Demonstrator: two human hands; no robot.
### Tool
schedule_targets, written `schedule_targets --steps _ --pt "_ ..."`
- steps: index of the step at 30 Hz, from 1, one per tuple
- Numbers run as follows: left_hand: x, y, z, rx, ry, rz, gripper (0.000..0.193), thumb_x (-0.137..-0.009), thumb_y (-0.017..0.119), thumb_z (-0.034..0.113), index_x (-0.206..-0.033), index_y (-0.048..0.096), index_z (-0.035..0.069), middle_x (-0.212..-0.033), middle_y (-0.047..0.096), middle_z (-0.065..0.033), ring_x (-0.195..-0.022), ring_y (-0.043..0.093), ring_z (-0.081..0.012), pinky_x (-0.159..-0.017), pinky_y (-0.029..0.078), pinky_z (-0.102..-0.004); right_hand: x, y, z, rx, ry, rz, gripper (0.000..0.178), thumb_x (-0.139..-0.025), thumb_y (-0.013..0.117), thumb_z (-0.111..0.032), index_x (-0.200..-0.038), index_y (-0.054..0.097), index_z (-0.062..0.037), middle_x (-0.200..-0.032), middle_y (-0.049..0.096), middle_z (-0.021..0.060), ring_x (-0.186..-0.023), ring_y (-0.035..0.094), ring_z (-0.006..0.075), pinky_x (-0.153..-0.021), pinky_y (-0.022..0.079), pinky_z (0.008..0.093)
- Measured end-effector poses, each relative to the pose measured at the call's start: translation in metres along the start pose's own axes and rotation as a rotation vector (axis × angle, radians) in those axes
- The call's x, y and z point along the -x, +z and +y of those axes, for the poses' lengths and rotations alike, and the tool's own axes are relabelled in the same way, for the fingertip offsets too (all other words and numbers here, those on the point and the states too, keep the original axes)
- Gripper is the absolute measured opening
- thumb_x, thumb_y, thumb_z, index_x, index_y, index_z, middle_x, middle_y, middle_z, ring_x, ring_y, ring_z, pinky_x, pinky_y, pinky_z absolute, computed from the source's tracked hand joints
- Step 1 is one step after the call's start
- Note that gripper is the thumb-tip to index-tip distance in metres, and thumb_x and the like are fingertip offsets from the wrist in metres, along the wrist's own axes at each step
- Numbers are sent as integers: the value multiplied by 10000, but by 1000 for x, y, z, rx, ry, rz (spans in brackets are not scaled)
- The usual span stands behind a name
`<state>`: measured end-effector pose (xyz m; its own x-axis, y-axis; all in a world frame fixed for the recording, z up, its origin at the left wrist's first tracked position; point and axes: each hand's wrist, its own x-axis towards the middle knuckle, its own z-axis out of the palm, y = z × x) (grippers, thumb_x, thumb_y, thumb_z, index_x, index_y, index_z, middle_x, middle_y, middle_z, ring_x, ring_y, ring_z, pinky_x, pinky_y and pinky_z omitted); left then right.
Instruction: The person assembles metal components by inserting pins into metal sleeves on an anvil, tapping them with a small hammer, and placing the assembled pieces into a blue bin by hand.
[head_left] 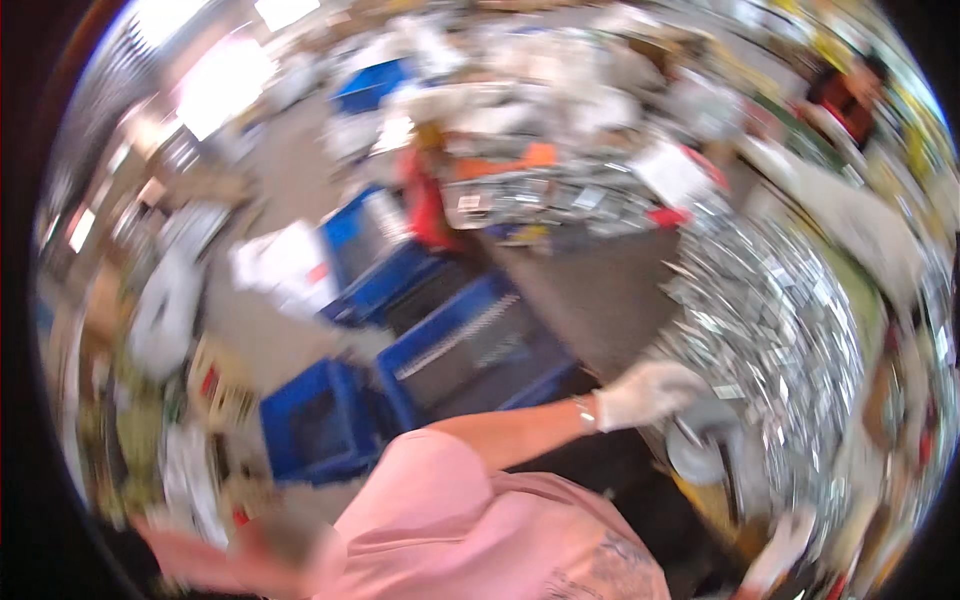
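Note:
My left hand (pixel 650 394), in a white glove, reaches across to the right at the edge of a heap of small shiny silver pieces (pixel 780 320). Its fingers are smeared by motion, so I cannot make out a grip. Just below it is a round grey-white object (pixel 695 450), perhaps a dish or a roll; whether they touch is unclear. My right hand (pixel 788 540), also in a pale glove, is at the lower right beside the heap. It is blurred too, and its fingers cannot be read.
Blue plastic crates (pixel 480 350) stand left of the dark tabletop (pixel 600 290); another blue crate (pixel 315 420) is nearer. White bags (pixel 540 80) are piled at the back. A pale rolled edge (pixel 840 210) borders the heap. Another person (pixel 850 95) is at the far right.

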<state>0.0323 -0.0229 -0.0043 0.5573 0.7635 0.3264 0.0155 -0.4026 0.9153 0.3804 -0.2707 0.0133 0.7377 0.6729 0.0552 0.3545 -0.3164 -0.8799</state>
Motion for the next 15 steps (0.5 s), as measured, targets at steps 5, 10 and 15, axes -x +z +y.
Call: schedule_targets --steps 5,10,15 --pt "2 16 10 371 -250 128 277 -1081 689 211 -1276 766 30 -1058 788 -24 -965 697 -96 -851 585 -301 3 -7 -29 752 -665 -168 179 -955 732 -173 -994 828 -26 -973 765 189 -967 698 407 -912 552 505" --pt "-7 19 26 297 -252 255 241 -1073 663 229 -1151 781 34 -928 745 3 -792 662 -63 -705 564 -284 -30 21 -15 136 -1236 -53 159 -926 759 -151 -991 823 -20 -974 760 204 -938 696 410 -897 563 502" --pt "-21 15 -17 349 -284 275 277 -1101 658 295 -1057 768 45 -856 740 6 -764 697 -83 -677 584 -305 -13 22 -28 547 -771 -47 188 -996 785 -158 -1092 777 3 -1027 740 197 -968 690 400 -914 563 511"
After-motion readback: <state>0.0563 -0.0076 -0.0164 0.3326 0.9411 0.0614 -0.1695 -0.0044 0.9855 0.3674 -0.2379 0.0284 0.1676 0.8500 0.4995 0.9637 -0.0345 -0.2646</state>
